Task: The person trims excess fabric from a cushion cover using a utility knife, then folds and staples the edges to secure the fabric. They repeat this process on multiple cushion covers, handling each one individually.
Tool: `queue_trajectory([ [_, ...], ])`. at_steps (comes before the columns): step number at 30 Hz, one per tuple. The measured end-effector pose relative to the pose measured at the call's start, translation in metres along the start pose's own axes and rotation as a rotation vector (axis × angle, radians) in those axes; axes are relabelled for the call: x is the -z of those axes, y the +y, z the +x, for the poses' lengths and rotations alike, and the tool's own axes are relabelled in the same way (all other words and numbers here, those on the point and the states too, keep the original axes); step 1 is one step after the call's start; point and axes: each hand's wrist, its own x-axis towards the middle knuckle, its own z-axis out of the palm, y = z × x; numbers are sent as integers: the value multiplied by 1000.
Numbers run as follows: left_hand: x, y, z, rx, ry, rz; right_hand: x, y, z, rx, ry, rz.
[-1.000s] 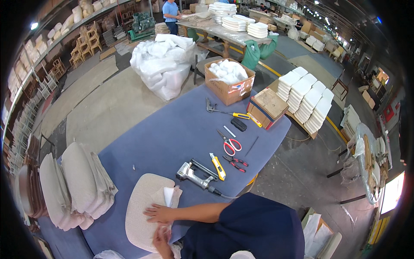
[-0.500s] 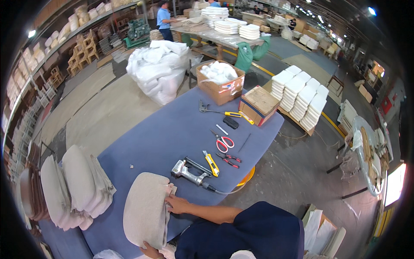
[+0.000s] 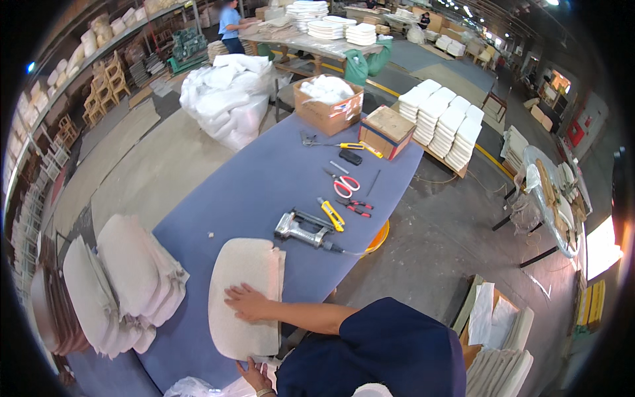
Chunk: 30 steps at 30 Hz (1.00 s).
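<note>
My right hand [image 3: 248, 302] lies flat, fingers spread, on a beige fabric-covered chair pad [image 3: 241, 264] with a rounded outer edge. The pad rests on the blue-covered table [image 3: 192, 218]. Just below the pad's near edge is my left hand [image 3: 256, 377], its fingers apart; whether a fingertip touches the edge I cannot tell. A silver staple gun [image 3: 303, 229] with a hose lies past the pad. Beside it are a yellow utility knife [image 3: 332, 216], red-handled pliers [image 3: 354, 208] and red-and-white scissors [image 3: 344, 185].
Stacked beige pads [image 3: 129, 278] stand at the left, beside brown ones [image 3: 53, 304]. At the table's far end are an open carton [image 3: 331, 112] of white stuffing and a closed box [image 3: 388, 132]. Clear plastic [image 3: 192, 387] lies at the bottom. White cushions [image 3: 443, 119] are piled beyond.
My right hand has moved from the pad's side edge onto the middle of its face. The pad now lies turned slightly, and my left hand's fingers have spread near its lower edge.
</note>
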Motion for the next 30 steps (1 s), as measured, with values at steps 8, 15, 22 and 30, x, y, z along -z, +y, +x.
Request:
queue_trajectory([
  [8, 33, 50, 24, -126, 85, 334, -1, 60, 18, -337, 333, -169],
  [15, 7, 90, 88, -89, 51, 425, 1, 126, 17, -623, 578, 234],
  [22, -1, 103, 85, -68, 43, 418, -33, 49, -56, -637, 713, 474],
  [30, -1, 91, 85, -233, -71, 604, -86, -29, -139, -879, 395, 1132],
])
